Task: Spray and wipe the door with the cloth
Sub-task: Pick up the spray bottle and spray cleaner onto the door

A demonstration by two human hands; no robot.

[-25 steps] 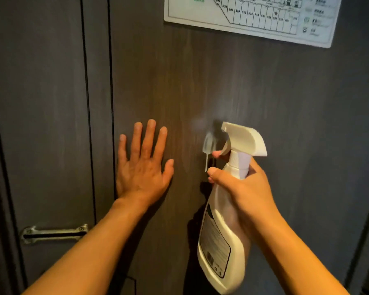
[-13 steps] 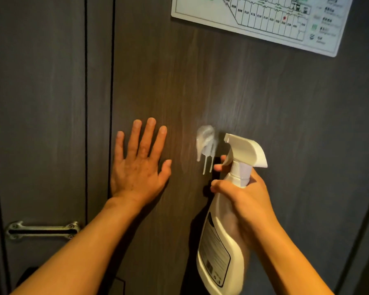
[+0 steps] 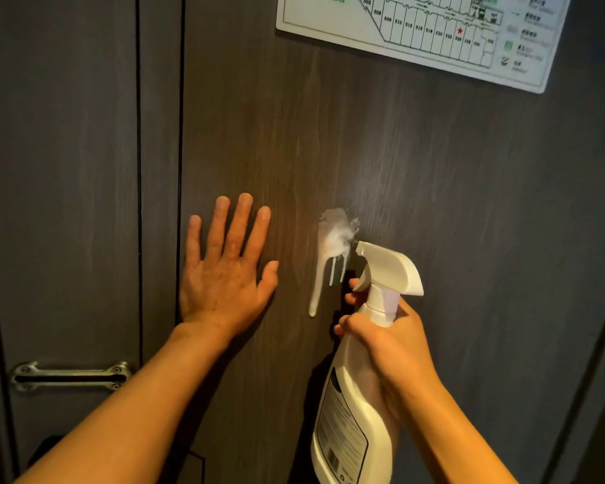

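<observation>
The spraying is under way and the wiping is not yet begun. The right hand (image 3: 388, 347) is wrapped around the neck of the bottle (image 3: 353, 410), one finger on the trigger, with the nozzle aimed at the door (image 3: 433, 221) just above and to the left of that hand. A patch of white foam (image 3: 334, 235) sits on the wood right in front of the nozzle, and thin runs of it trail down from the patch, the longest reaching level with the knuckles of the right hand.

The left hand (image 3: 226, 270) lies flat on the door with fingers spread, palm against the wood, holding nothing. It is just left of the foam, not touching it.

No cloth shows anywhere in view, so it must be fetched before the wipe can start. Only one small spot is wet; by my reckoning most of the door is yet to be sprayed and all of it yet to be wiped.

Well above the right hand a floor plan (image 3: 433, 40) is fixed to the door; spray or a wet cloth could mark it, so it is best kept clear of. Below and left of the left hand is a metal latch (image 3: 70, 377) on the adjoining panel. The runs of foam will likely keep creeping down if left.
</observation>
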